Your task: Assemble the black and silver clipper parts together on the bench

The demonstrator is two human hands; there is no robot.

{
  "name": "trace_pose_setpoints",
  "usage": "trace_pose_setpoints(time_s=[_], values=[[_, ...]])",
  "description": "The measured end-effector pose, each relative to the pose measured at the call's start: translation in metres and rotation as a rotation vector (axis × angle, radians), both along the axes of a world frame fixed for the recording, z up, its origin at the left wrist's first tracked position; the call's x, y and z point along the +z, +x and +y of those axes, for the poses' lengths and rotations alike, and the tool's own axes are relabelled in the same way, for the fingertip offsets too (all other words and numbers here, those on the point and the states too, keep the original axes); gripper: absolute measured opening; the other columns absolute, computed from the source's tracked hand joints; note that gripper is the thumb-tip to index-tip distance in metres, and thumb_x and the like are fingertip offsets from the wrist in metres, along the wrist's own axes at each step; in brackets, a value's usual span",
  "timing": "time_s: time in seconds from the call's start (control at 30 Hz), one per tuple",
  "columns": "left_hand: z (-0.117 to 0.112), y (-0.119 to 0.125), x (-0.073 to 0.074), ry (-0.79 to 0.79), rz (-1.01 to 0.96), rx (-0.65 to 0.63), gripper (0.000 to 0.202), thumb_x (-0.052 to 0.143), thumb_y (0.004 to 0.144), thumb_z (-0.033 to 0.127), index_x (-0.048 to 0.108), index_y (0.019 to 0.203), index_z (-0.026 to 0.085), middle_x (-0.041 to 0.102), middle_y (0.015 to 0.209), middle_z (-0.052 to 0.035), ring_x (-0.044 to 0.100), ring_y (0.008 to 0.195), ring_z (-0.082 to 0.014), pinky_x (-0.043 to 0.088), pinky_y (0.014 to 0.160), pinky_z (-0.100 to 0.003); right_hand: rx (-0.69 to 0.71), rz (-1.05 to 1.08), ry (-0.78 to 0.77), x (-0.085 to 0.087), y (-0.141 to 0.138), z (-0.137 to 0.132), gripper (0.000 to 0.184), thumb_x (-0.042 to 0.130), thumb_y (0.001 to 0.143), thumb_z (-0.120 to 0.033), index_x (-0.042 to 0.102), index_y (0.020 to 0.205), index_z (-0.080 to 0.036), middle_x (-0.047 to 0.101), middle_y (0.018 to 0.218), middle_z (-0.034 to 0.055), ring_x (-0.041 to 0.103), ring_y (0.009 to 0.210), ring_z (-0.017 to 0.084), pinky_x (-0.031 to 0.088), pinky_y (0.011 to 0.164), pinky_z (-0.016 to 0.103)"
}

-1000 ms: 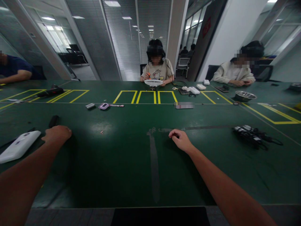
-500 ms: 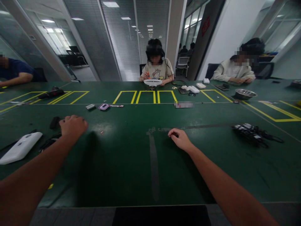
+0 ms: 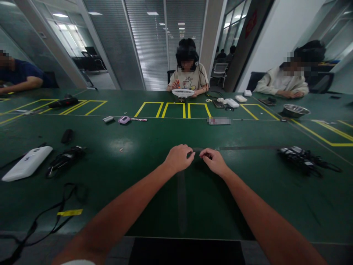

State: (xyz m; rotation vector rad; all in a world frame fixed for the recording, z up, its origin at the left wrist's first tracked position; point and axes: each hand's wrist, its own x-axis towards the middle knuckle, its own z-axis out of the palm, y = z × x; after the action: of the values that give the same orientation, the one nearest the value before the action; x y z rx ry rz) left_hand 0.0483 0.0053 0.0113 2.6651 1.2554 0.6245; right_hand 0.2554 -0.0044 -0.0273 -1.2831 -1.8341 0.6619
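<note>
My left hand [image 3: 178,158] and my right hand [image 3: 214,161] rest close together on the green table [image 3: 143,184], straight ahead of me. Both have their fingers curled, and the fingertips almost meet over the left end of a thin dark strip [image 3: 242,148] that runs to the right along the table. Whether either hand grips the strip or some small thing is hidden by the fingers. A pale worn streak [image 3: 181,198] runs from my hands toward the near edge.
At the left lie a white flat device [image 3: 27,162], a black cable bundle [image 3: 64,158], a small black object [image 3: 67,135] and a black strap with a yellow tag [image 3: 69,212]. Another black cable bundle [image 3: 303,160] lies at the right. People sit at the far side; a metal bowl [image 3: 292,110] stands there.
My left hand has swung from beside the white device at the left to the table's middle, next to my right hand. My right hand has barely moved.
</note>
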Motion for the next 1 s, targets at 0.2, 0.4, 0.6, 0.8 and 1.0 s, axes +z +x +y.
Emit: trace_pose_setpoints(time_s=[0.2,0.4,0.6,0.8,1.0], values=[[0.006,-0.002,-0.027,0.006,-0.127,0.05,0.033,0.045,0.095,0.039,0.067,0.085,0.017,0.065,0.083,-0.0066,0.058,0.081,-0.0203,0.044,0.076,-0.035,0.012,0.012,-0.001,-0.002,-0.001,0.002,0.016,0.051,0.077,-0.015,0.066,0.082,-0.018,0.065,0.077,0.001,0.058,0.069,0.013,0.044,0.066,0.027],[0.008,-0.015,-0.026,-0.096,-0.388,0.086,0.038,0.04,0.098,0.04,0.068,0.088,0.015,0.064,0.078,-0.0047,0.056,0.07,-0.016,0.042,0.066,-0.029,-0.006,-0.028,0.012,-0.004,0.0,0.002,0.015,0.053,0.08,-0.019,0.066,0.086,-0.018,0.065,0.08,0.002,0.055,0.066,0.013,0.043,0.063,0.027],[0.009,-0.015,-0.029,-0.106,-0.425,0.091,0.04,0.041,0.097,0.04,0.068,0.082,0.015,0.062,0.073,-0.0039,0.055,0.066,-0.015,0.041,0.064,-0.028,-0.024,-0.071,0.055,-0.003,0.001,0.0,0.016,0.051,0.081,-0.017,0.066,0.086,-0.018,0.062,0.082,0.0021,0.053,0.066,0.012,0.042,0.062,0.026],[0.011,-0.018,-0.032,-0.117,-0.456,0.14,0.04,0.041,0.097,0.04,0.067,0.081,0.015,0.061,0.072,-0.0035,0.054,0.064,-0.0146,0.041,0.063,-0.027,-0.079,-0.144,0.135,0.0,0.003,0.0,0.019,0.048,0.083,-0.018,0.066,0.086,-0.019,0.06,0.081,0.003,0.052,0.066,0.013,0.042,0.062,0.027],[0.014,-0.02,-0.033,-0.132,-0.471,0.176,0.04,0.04,0.097,0.04,0.066,0.078,0.015,0.061,0.07,-0.0031,0.053,0.063,-0.0145,0.04,0.062,-0.027,-0.451,-0.345,0.088,0.016,0.06,0.009,0.021,0.049,0.075,-0.017,0.067,0.086,-0.017,0.063,0.087,0.0066,0.057,0.076,0.017,0.047,0.076,0.033]])
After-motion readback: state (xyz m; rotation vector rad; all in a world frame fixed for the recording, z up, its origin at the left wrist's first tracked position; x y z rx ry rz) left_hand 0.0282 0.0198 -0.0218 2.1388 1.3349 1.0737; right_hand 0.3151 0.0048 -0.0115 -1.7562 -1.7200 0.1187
